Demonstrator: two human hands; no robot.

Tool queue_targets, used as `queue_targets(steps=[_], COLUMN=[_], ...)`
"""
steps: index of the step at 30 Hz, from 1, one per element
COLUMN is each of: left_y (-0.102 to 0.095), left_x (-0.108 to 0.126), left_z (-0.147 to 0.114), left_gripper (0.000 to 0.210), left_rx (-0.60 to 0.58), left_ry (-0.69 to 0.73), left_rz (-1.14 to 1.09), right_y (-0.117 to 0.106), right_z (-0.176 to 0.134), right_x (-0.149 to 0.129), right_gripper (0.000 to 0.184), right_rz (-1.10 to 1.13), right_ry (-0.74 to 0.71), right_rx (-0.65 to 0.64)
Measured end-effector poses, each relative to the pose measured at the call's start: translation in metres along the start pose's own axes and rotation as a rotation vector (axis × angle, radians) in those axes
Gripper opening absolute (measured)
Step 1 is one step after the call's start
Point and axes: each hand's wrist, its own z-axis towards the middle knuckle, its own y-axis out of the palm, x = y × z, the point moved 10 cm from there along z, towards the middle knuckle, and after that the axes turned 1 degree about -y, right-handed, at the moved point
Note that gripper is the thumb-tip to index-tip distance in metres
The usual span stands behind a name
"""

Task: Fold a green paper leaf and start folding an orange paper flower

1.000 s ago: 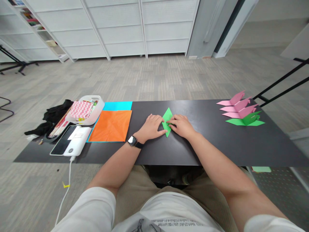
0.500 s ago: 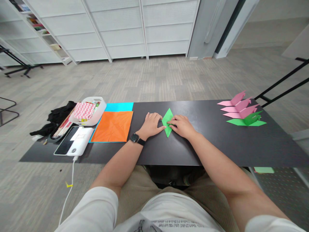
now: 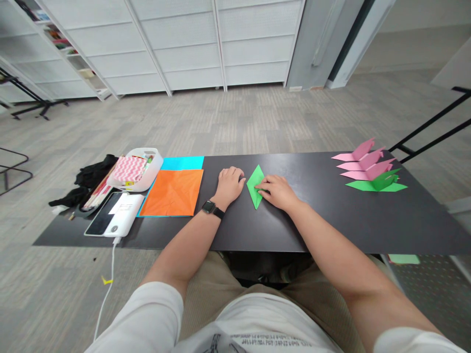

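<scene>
Head view: green folded-paper diamond (image 3: 253, 185), flat on dark table (image 3: 331, 228), right corner hidden by right hand (image 3: 278, 192); fingers bent, pinch or press indistinguishable. Left hand (image 3: 229, 185): empty, loosely spread, just beside diamond. Orange sheet (image 3: 177, 191) partly covers turquoise sheet (image 3: 184, 163).

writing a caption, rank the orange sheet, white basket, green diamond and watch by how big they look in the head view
1. Orange sheet
2. White basket
3. Green diamond, partly covered by the right hand
4. Watch
</scene>
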Motion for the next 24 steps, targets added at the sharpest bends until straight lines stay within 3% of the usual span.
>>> queue_targets(steps=[10,24], left_y=[0.005,0.008], left_x=[0.019,0.025], left_z=[-0.015,-0.014], left_gripper=[0.029,0.025], left_rx=[-0.102,-0.122], left_ry=[0.154,0.150], left_rz=[-0.085,-0.156], right_y=[-0.008,-0.016], right_z=[-0.005,-0.007], right_x=[-0.014,0.020], right_gripper=[0.022,0.029], right_rz=[0.096,0.028], right_ry=[-0.114,0.141], right_rx=[-0.053,0.043])
